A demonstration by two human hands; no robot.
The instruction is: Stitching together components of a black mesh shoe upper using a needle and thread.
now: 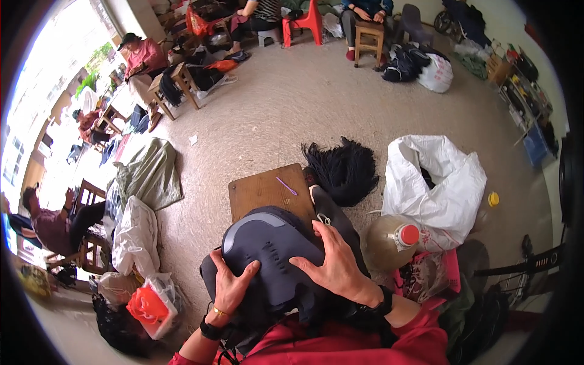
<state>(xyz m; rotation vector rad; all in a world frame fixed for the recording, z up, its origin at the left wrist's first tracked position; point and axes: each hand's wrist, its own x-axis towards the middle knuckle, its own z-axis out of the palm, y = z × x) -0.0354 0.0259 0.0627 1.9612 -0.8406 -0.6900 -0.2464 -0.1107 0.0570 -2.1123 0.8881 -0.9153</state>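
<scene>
On my lap lies a dark grey fabric piece [281, 258] with a curved light grey strip and a row of small dark marks near its middle. My left hand [228, 281] grips its left edge, thumb on top and fingers partly hidden beneath. At the right side my right hand [337, 264] has its thumb and index finger spread apart, the thumb tip at the fabric. Just beyond my lap a thin purple hook-like tool [286, 186] rests on a wooden stool [252, 193]. A bundle of black yarn-like strands [344, 171] lies beyond it to the right.
To my right stand an open white sack [447, 210], a large bottle with a red cap [389, 242] and a pink basket [451, 267]. A green-grey sack [152, 170] and a white sack [137, 234] lie left. Several other people sit farther off.
</scene>
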